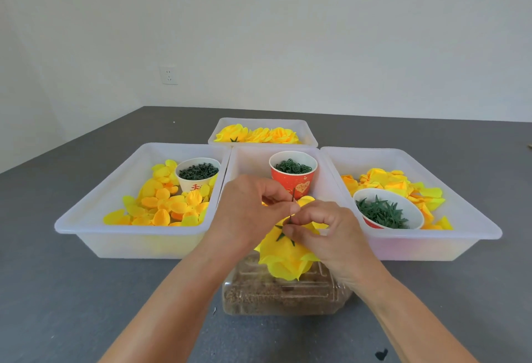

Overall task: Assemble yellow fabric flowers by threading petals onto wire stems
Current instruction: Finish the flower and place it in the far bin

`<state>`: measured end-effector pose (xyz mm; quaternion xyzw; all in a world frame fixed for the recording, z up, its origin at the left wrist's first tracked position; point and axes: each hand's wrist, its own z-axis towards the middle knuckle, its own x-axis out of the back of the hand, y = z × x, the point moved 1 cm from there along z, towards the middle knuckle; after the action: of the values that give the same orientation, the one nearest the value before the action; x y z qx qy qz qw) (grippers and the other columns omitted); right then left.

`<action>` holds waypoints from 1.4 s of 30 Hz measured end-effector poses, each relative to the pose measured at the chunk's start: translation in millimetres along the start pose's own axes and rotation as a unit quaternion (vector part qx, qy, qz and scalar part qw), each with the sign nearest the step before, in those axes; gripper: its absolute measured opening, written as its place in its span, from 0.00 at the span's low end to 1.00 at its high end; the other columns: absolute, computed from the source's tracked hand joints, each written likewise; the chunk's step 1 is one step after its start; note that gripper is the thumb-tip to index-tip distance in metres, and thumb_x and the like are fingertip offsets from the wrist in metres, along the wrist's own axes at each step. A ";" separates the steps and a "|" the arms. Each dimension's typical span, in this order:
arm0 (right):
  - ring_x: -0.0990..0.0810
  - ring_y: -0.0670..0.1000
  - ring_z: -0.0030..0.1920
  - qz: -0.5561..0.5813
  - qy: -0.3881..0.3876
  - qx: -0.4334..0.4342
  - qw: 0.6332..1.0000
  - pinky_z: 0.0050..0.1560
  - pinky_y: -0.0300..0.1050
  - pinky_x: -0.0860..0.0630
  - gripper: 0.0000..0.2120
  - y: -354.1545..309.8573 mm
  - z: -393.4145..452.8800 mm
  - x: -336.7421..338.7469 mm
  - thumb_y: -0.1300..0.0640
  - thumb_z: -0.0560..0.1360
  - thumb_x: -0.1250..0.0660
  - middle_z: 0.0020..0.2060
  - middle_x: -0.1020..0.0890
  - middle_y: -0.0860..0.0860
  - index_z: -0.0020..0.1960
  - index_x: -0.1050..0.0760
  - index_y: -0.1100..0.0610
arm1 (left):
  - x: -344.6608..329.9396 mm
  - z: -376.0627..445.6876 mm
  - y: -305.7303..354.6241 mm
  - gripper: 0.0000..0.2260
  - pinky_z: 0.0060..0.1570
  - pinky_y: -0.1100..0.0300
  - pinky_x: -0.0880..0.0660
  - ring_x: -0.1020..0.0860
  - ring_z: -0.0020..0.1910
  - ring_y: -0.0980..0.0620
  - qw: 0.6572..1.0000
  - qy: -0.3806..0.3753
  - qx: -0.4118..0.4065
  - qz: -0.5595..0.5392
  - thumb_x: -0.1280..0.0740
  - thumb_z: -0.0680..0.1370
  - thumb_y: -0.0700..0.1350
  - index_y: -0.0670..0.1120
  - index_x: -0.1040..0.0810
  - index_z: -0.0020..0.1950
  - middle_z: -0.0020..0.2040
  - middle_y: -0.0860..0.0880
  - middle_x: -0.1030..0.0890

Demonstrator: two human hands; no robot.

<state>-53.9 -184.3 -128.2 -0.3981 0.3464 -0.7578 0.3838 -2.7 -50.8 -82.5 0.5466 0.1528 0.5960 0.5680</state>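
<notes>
Two hands meet over the middle tray, both closed on one piece of work. Your left hand pinches the thin green wire stem, whose upper end stands up past your fingertips in front of the red cup. Your right hand holds a closed grip low on the same stem, fingers curled at the green calyx on the back of the yellow flower. That flower hangs head-down below your hands, above a clear box of brown granules that sits on the grey worktop.

Four translucent trays lie on the worktop. Left tray: loose yellow and orange petals and a white cup of dark green bits. Middle tray: the red cup, filled with green rings. Right tray: more petals and a white bowl of green calyx pieces. Far tray: finished flowers lying side by side.

A wall socket shows on the white wall behind.
</notes>
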 end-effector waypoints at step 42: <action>0.23 0.37 0.37 -0.057 0.024 -0.019 0.998 0.39 0.26 0.31 0.11 -20.8 9.6 1.4 0.61 0.68 0.26 0.33 0.18 0.42 0.32 0.22 0.48 | -28.7 -65.4 -55.7 0.12 0.49 0.55 0.31 0.26 0.45 0.54 0.984 0.100 0.017 0.144 0.29 0.63 0.60 0.56 0.15 0.42 0.40 0.59 0.22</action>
<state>-52.4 -177.9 -106.2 -0.4062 0.3462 -0.7811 0.3240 -35.3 -29.2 -164.2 0.5105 0.1384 0.7205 0.4484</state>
